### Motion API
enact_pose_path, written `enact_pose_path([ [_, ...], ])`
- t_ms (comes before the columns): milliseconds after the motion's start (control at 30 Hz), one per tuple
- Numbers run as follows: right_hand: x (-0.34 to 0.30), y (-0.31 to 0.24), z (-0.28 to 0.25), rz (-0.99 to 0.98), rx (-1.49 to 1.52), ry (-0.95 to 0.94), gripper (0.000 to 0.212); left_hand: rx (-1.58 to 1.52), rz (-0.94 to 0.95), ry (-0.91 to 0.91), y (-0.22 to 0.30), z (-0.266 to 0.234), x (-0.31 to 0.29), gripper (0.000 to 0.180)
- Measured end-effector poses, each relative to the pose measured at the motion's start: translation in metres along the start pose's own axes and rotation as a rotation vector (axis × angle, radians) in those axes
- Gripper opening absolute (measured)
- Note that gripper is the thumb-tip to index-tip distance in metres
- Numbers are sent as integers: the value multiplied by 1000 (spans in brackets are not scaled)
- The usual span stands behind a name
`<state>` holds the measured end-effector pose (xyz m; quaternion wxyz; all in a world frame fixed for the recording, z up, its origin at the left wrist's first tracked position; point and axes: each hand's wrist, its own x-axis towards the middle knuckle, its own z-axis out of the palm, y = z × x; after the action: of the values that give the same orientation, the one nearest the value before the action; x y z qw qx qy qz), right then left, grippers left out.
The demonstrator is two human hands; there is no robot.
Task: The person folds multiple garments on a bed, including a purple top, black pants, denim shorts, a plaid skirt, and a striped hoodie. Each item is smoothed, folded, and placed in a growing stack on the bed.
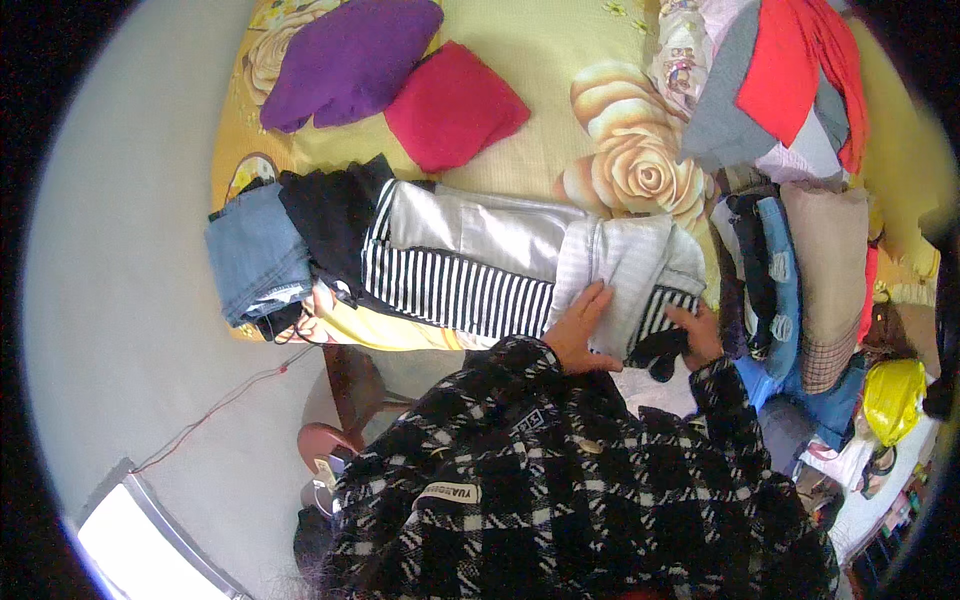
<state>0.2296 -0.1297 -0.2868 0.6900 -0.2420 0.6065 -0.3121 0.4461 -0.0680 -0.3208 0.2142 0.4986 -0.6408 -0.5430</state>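
Observation:
A black-and-white striped garment (pixel 460 290) with a pale grey inner side lies lengthwise along the bed's near edge. Its right end is folded back over itself, pale side up. My left hand (pixel 583 328) rests on that folded part with fingers stretched out. At the garment's right end, my right hand (pixel 697 335) has its thumb and fingers closed on the striped edge, beside a dark cuff-like piece (pixel 656 350). Beneath the garment's left end lies black clothing (pixel 335 215), next to folded light-blue denim (pixel 258 250).
On the yellow flowered bedspread (pixel 530 50) lie a folded purple cloth (pixel 350 65) and a crimson one (pixel 455 108). Red and grey clothes (pixel 790 70) are heaped at the far right. Several folded trousers (pixel 825 270) stand stacked right of my hands, near a yellow bag (pixel 893 400).

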Motion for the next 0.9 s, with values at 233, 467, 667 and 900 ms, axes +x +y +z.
enact_pose_path([
  [233, -15, -29, 115, 44, -84, -277, 32, -1159, -165, 74, -23, -24, 2, 86],
  [467, 34, 18, 191, 140, -450, -376, 24, -1680, 84, 340, -57, -44, -23, 73],
  [667, 59, 58, 212, 141, -486, -385, 14, -1397, -516, 817, -53, -51, -75, 71],
  [900, 62, 40, 216, 299, -382, -494, 14, -388, -574, 849, -51, -45, -56, 68],
])
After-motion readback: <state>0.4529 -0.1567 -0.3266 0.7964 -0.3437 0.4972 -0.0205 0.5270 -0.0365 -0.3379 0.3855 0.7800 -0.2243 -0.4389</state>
